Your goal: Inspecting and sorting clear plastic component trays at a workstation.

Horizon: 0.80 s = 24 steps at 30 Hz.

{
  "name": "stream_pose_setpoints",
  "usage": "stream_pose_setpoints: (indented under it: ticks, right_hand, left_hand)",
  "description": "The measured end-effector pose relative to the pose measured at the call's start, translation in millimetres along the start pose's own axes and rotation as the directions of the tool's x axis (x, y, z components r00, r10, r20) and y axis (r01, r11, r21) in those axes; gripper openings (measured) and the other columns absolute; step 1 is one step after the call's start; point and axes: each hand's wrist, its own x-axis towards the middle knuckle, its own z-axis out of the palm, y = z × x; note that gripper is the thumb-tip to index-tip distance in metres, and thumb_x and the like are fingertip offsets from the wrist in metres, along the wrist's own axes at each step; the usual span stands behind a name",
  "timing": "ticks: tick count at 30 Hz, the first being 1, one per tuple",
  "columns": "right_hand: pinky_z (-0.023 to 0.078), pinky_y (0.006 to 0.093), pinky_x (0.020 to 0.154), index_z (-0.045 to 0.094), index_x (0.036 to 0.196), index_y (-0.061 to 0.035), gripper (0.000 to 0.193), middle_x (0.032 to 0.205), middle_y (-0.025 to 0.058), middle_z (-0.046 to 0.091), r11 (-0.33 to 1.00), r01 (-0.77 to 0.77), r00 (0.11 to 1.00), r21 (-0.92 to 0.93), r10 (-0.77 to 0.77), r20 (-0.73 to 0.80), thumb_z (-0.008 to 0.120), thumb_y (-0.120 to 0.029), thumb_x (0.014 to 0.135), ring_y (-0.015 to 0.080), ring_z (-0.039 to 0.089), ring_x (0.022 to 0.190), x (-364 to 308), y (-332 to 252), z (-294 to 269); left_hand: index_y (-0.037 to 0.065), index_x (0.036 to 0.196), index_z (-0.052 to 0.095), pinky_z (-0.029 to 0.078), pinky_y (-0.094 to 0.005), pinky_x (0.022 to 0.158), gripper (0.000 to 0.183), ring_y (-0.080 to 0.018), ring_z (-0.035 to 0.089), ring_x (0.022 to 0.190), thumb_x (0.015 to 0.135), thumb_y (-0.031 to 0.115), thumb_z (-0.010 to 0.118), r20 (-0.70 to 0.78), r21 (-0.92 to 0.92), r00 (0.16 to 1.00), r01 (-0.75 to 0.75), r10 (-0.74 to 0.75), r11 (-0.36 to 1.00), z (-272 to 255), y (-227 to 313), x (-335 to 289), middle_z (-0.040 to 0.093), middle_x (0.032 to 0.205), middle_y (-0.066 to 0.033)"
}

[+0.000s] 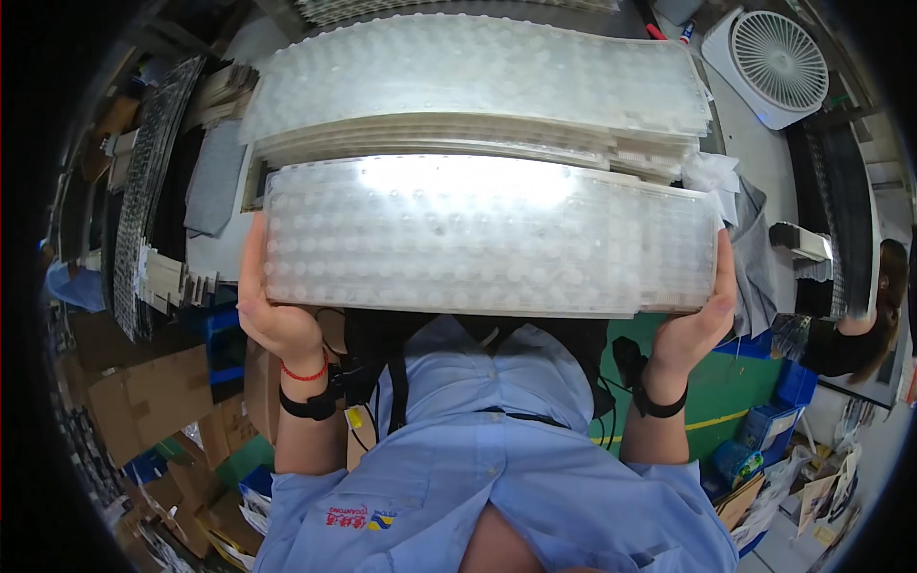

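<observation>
On the near side of the large translucent stack (pixel 478 76), dimpled sheeting (pixel 449 248) is held up, the left hand (pixel 269 313) clasping its left end, the right hand (pixel 705 317) its right. Uneven pressure could bow or drop it.

Single head view, left fisheye of a side-by-side pair worn on the head, upright, aimed steeply down. Close range: wearer's blue shirt (pixel 573 468) fills lower middle, hands (pixel 277 323) about mid-height, bench (pixel 757 158) beyond. Very wide coverage, straight edges bowing toward a dark round rim
</observation>
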Motion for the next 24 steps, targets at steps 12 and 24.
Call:
stream_pose_setpoints:
  ticks: [12, 24]
  right_hand:
    - [0.039, 0.0386, 0.104, 0.034, 0.136, 0.0161, 0.068, 0.136, 0.0275, 0.046, 0.999, 0.043, 0.999, -0.013, -0.043, -0.011, 0.032, -0.042, 0.100, 0.0317, 0.049, 0.124, 0, -8, 3]
    - [0.035, 0.0420, 0.108, 0.036, 0.136, 0.0108, 0.061, 0.138, 0.0279, 0.044, 0.996, -0.015, 0.995, 0.088, 0.023, -0.093, 0.024, -0.037, 0.101, 0.0348, 0.045, 0.129, 12, -20, -18]
  left_hand:
    - [-0.007, 0.134, 0.044, 0.041, -0.0353, 0.103, 0.067, -0.0261, 0.053, 0.120, 0.102, 0.043, 0.012, 0.005, 0.022, 0.989, 0.150, -0.150, 0.988, -17, 1, 12, 0.054, 0.131, -0.0203]
    - [0.010, 0.132, 0.054, 0.031, -0.0398, 0.111, 0.055, -0.0298, 0.035, 0.138, 0.082, -0.013, 0.051, 0.665, 0.573, 0.741, -0.587, 0.094, 0.572, -14, 31, 131, 0.045, 0.143, -0.0098]
